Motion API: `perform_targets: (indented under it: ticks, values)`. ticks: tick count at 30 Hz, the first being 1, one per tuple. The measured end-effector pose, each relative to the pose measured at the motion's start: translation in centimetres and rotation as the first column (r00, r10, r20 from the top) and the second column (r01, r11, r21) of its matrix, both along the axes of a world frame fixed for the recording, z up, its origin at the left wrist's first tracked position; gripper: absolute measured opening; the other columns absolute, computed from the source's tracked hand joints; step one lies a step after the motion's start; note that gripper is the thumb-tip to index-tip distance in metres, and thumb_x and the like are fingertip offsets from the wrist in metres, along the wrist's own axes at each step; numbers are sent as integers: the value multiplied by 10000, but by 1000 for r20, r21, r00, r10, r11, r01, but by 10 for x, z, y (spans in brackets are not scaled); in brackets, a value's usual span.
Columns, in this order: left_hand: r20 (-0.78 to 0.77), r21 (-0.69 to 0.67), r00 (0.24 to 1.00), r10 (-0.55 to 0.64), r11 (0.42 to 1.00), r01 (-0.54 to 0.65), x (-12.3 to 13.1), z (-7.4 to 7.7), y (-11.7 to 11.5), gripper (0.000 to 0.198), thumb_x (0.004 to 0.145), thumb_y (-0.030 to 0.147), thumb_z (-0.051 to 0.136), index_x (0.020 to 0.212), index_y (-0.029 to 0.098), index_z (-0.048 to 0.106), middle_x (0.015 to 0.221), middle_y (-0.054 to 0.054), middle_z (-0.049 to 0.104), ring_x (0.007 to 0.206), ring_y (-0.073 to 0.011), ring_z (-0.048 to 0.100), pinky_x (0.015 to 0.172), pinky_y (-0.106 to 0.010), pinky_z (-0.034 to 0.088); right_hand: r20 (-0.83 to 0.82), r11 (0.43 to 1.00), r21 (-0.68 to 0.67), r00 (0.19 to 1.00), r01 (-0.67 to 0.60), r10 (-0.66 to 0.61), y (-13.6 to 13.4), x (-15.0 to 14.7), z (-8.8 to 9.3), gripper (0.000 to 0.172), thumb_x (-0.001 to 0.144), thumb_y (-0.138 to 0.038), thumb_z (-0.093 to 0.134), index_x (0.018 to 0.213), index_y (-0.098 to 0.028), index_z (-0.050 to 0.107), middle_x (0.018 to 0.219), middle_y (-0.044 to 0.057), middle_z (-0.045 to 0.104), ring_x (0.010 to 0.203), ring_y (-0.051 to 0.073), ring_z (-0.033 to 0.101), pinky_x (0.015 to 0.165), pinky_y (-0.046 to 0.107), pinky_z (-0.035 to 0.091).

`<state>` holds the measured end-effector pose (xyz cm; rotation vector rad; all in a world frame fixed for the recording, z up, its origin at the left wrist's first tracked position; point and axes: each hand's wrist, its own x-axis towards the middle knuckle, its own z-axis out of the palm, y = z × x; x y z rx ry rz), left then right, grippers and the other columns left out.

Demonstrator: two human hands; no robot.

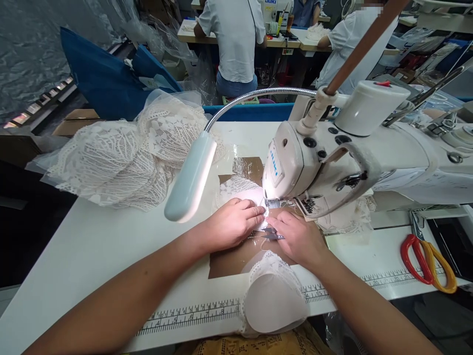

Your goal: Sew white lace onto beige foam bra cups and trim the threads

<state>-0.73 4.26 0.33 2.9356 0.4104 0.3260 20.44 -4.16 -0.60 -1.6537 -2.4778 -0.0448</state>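
Note:
My left hand (236, 224) presses a white lace piece (238, 186) down beside the needle of the sewing machine (286, 160), its fingers close together. Across from it, my right hand (299, 239) is closed with the thread snips (272, 234) tucked in it, blades pointing left. Its index finger and thumb reach the edge of the lace near the presser foot. The fingertips of both hands nearly meet there, and the exact grip is partly hidden. A white lace-edged cup (273, 301) hangs over the table's front edge, below the hands.
A heap of cream lace pieces (111, 158) lies at the left. The lamp (192, 175) hangs on a bent neck above the table. Red-and-orange scissors (424, 261) rest at the right. A ruler strip (192, 315) runs along the front edge. Co-workers (234, 39) sit beyond.

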Motion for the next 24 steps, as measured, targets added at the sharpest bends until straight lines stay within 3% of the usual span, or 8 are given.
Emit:
perform_targets:
  ticks: [9, 13, 16, 18, 21, 24]
  values:
    - [53, 2, 994, 99, 995, -99, 5, 0, 0, 304, 963, 224, 420, 1161, 115, 623, 1239, -120, 624, 1020, -250, 551, 835, -383, 476, 81, 985, -82, 986, 154, -147, 4, -8, 1, 505, 781, -135, 491, 1246, -294, 607, 900, 47, 706, 743, 186, 614, 512, 270, 343]
    - [39, -9, 988, 149, 989, -149, 5, 2, 0, 315, 966, 246, 413, 1164, 118, 621, 1226, -130, 622, 1038, -250, 548, 866, -385, 469, -12, 974, -120, 980, 195, -197, 7, -8, 4, 436, 848, -215, 478, 1257, -309, 595, 864, 43, 703, 791, 202, 633, 550, 266, 381]
    - [31, -20, 986, 165, 986, -164, 4, 3, -1, 327, 964, 268, 414, 1179, 127, 616, 1217, -137, 620, 1052, -253, 550, 880, -393, 467, -156, 956, -226, 962, 186, -224, 7, 1, 19, 342, 897, -283, 451, 1189, -295, 628, 835, 29, 696, 719, 173, 619, 566, 249, 399]
    - [38, -38, 983, 181, 983, -180, 2, 4, -1, 360, 961, 319, 420, 1214, 133, 597, 1252, -146, 595, 1060, -268, 551, 887, -414, 469, -240, 924, -358, 943, 133, -229, 2, 11, 34, 270, 919, -361, 442, 1027, -272, 673, 755, 3, 675, 640, 150, 590, 548, 238, 385]
    - [115, -102, 950, 289, 955, -278, -3, 3, 2, 414, 969, 356, 380, 1272, 128, 546, 1343, -168, 517, 1137, -286, 532, 942, -444, 459, -264, 840, -542, 944, 26, -200, -20, 23, 52, 346, 895, -499, 479, 750, -226, 634, 638, -19, 608, 585, 138, 546, 516, 230, 339]
    - [143, -205, 872, 468, 876, -437, -10, 2, 11, 391, 972, 311, 346, 1279, 142, 519, 1343, -149, 517, 1207, -265, 512, 990, -421, 446, -247, 751, -660, 946, -6, -210, -53, 22, 52, 260, 785, -475, 637, 732, -222, 609, 637, -33, 594, 577, 141, 532, 492, 222, 311]
